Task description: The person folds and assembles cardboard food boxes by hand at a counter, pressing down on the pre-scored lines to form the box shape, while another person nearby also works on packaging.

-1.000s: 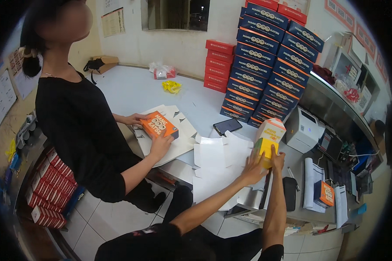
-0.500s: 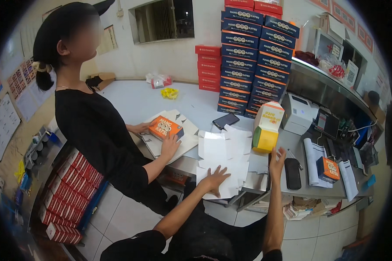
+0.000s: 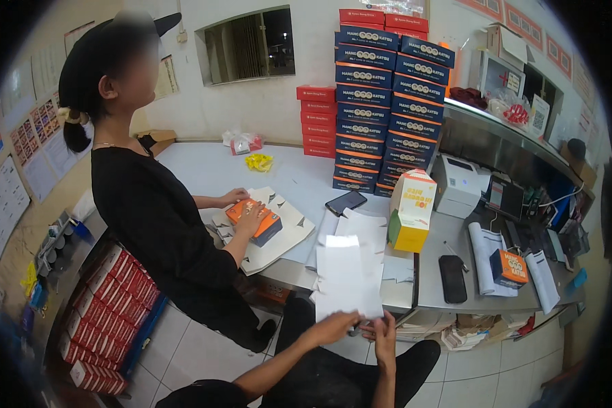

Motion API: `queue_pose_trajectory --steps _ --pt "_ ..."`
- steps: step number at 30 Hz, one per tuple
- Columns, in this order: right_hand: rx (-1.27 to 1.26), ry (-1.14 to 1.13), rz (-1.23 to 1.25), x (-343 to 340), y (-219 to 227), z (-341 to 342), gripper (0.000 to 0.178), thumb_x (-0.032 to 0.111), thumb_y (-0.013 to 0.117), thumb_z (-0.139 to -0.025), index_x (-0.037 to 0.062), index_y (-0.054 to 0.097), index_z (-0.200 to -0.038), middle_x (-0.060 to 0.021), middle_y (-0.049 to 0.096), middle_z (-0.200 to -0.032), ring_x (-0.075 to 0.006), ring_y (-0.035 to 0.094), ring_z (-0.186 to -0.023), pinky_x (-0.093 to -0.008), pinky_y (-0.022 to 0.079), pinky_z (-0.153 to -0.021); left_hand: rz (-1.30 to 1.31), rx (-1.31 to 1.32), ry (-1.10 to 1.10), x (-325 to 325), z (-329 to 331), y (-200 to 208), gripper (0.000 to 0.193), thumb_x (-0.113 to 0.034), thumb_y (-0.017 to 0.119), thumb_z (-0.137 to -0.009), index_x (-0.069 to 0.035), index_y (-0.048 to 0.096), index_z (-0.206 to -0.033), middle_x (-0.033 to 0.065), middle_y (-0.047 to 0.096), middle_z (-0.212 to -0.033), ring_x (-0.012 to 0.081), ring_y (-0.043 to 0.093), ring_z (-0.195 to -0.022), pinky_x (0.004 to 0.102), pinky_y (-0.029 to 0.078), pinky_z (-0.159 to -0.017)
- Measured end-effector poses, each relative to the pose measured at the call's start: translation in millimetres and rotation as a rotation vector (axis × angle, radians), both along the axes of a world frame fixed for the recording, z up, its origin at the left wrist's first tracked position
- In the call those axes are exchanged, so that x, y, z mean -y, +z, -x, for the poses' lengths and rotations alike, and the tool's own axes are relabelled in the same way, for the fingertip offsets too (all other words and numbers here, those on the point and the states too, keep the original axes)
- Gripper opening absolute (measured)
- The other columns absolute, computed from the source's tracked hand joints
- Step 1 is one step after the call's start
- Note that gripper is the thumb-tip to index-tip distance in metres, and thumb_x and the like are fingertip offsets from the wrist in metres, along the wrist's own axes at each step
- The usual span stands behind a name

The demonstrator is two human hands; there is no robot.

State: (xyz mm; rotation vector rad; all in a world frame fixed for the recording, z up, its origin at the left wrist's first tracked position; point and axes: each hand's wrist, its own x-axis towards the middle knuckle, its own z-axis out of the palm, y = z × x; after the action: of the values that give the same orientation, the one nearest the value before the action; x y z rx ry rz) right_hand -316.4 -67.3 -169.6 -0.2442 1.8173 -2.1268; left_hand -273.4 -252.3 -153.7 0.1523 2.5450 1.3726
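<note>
A flat white carton blank (image 3: 347, 275) lies at the near table edge, tilted up toward me, over other white blanks (image 3: 364, 228). My left hand (image 3: 336, 328) is closed on its near edge. At the near right corner of the same blank, my right hand (image 3: 383, 334) has its fingers bent in and closed on the edge. A yellow, white and orange folded carton (image 3: 413, 211) stands just beyond, to the right. To my left, a person in black (image 3: 156, 204) rests both hands on an orange and navy box (image 3: 255, 223) over a pile of blanks (image 3: 279, 234).
Tall stacks of navy and red boxes (image 3: 367, 115) stand at the back. A phone (image 3: 346, 202) lies before them. On the right counter are a white label printer (image 3: 455, 187), a black case (image 3: 452, 279) and a small orange box (image 3: 508, 268). Red boxes (image 3: 115, 306) fill a lower shelf at left.
Both my hands have come down to the blank's near edge, the right one leaving the side of the yellow carton. The top blank is drawn nearer and lifted. The co-worker's hand slid onto the box.
</note>
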Motion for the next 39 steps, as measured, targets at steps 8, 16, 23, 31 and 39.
queue_pose_trajectory --steps 8,16,23,31,39 --pt "-0.663 0.046 -0.543 -55 73 -15 0.027 -0.002 0.059 -0.086 -0.0011 0.062 -0.113 -0.0183 0.068 -0.096 -0.0295 0.067 -0.092 -0.0362 0.049 -0.087 0.174 -0.862 0.225 -55 -40 95 0.045 -0.012 0.065 -0.09 -0.009 0.056 -0.134 0.0156 0.06 -0.128 0.0303 0.052 -0.127 0.0473 0.035 -0.111" --pt "-0.797 -0.792 -0.492 -89 99 -32 0.019 -0.003 0.076 -0.076 0.0003 0.064 -0.091 -0.0103 0.067 -0.085 -0.0191 0.061 -0.079 -0.0302 0.049 -0.074 -0.162 -0.622 0.215 -97 -41 48 0.032 -0.009 0.067 -0.087 -0.005 0.064 -0.118 0.0091 0.069 -0.106 0.0247 0.067 -0.091 0.0446 0.047 -0.095" --pt "-0.545 -0.681 -0.061 -93 40 -39 0.022 -0.01 0.072 -0.077 0.0022 0.055 -0.086 -0.0096 0.061 -0.08 -0.0163 0.058 -0.078 -0.03 0.048 -0.071 -0.361 -0.496 0.299 -112 -28 37 0.019 -0.002 0.064 -0.089 0.0 0.068 -0.108 0.011 0.069 -0.104 0.0197 0.067 -0.094 0.0331 0.055 -0.078" --pt "-0.759 -0.684 -0.685 -88 46 -33 0.025 0.005 0.076 -0.08 0.0006 0.055 -0.066 -0.0097 0.053 -0.059 -0.016 0.051 -0.058 -0.0327 0.039 -0.056 -0.141 -0.75 0.399 -88 -32 40 0.019 0.008 0.061 -0.084 0.002 0.067 -0.101 0.0136 0.068 -0.097 0.0301 0.066 -0.088 0.0374 0.053 -0.077" --pt "-0.043 -0.253 -0.138 -98 47 -24 0.018 0.012 0.07 -0.091 -0.0053 0.067 -0.084 -0.0065 0.067 -0.074 -0.0096 0.064 -0.069 -0.0219 0.05 -0.063 -0.04 -0.733 0.286 -94 -40 26 0.021 0.009 0.061 -0.084 0.0 0.068 -0.102 0.0118 0.067 -0.095 0.0274 0.064 -0.091 0.036 0.052 -0.078"
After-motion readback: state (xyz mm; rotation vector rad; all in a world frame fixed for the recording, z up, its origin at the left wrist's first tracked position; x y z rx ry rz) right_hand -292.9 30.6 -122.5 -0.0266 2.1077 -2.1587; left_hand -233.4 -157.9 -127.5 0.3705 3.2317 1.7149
